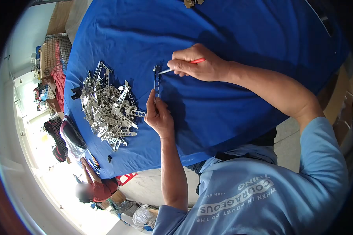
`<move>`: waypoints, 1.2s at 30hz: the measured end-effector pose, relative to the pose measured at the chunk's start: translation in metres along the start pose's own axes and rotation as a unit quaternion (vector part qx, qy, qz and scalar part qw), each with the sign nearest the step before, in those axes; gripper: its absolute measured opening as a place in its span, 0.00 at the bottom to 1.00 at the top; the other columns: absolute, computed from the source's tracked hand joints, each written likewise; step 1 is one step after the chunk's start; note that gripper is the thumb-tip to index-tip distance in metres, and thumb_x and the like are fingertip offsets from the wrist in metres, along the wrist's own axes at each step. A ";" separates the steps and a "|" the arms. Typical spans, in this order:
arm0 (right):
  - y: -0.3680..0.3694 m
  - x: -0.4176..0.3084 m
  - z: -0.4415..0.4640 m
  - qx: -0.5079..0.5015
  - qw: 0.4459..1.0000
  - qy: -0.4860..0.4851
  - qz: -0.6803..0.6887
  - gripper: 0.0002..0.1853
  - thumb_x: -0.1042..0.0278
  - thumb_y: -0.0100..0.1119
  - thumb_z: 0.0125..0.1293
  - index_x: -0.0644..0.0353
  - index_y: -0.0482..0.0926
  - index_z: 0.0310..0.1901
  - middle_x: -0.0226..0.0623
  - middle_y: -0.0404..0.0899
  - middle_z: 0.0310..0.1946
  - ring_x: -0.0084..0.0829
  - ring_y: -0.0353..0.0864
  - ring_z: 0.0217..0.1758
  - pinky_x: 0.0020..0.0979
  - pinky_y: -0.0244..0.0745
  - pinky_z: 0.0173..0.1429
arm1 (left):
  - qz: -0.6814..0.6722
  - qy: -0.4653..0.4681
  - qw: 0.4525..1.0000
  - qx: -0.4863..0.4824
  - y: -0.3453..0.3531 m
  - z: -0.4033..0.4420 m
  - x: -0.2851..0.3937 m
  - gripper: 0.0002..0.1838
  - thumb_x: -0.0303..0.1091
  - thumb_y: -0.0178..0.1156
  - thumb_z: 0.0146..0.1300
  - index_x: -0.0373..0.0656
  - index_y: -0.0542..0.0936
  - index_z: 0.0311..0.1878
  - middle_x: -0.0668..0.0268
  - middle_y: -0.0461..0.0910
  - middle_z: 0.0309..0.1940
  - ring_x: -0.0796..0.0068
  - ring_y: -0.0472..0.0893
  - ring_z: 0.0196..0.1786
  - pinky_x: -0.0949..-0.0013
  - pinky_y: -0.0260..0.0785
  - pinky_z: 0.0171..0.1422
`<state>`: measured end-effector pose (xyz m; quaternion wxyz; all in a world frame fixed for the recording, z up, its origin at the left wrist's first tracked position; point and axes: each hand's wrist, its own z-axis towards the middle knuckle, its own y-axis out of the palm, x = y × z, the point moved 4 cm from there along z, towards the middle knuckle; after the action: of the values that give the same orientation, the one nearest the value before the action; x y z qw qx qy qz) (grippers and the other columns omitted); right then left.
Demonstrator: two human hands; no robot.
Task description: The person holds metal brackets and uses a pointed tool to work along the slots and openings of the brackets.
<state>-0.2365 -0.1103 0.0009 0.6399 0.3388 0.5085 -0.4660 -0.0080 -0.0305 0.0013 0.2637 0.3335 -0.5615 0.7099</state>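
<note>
A narrow metal strip (157, 83) with a row of round holes stands out from the fingers of my left hand (159, 117), which pinches its near end. My right hand (200, 63) is closed around a slim tool with a red end (198, 60). Its pale, thin tip reaches the strip near the far end; whether it touches is too small to tell. Just left of my left hand lies a large heap of silver perforated metal brackets (110, 109).
A blue cloth (231, 109) covers the table. A black piece (75, 93) lies by the heap, and a small black part (110, 159) near the edge. Brown pieces (192, 3) sit at the far edge. A person in a red shirt (106, 190) is at lower left.
</note>
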 end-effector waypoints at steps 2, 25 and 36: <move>-0.005 -0.005 0.001 0.003 1.000 0.017 -0.023 0.19 0.56 0.61 0.81 0.65 0.83 0.37 0.37 0.85 0.26 0.26 0.85 0.29 0.31 0.76 0.35 | 0.000 0.002 1.000 0.001 0.000 0.000 0.002 0.17 0.29 0.55 0.79 0.38 0.83 0.66 0.74 0.77 0.23 0.90 0.70 0.22 0.79 0.63 0.27; 0.002 -0.007 0.000 -0.015 0.997 -0.061 -0.034 0.18 0.59 0.59 0.81 0.66 0.83 0.37 0.36 0.84 0.25 0.28 0.83 0.28 0.32 0.77 0.36 | -0.005 -0.002 1.000 0.006 -0.001 0.001 0.001 0.17 0.27 0.56 0.78 0.40 0.84 0.65 0.72 0.78 0.19 0.88 0.72 0.21 0.76 0.65 0.26; -0.002 -0.008 -0.001 -0.021 0.998 0.002 -0.057 0.16 0.60 0.60 0.80 0.65 0.84 0.38 0.38 0.88 0.29 0.29 0.87 0.31 0.32 0.77 0.37 | -0.003 -0.007 1.000 0.008 -0.001 0.000 0.002 0.17 0.27 0.57 0.77 0.39 0.84 0.65 0.72 0.78 0.19 0.89 0.72 0.21 0.77 0.64 0.26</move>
<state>-0.2387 -0.1079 0.0088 0.6183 0.2966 0.5377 -0.4906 -0.0083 -0.0305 0.0035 0.2596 0.3423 -0.5566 0.7111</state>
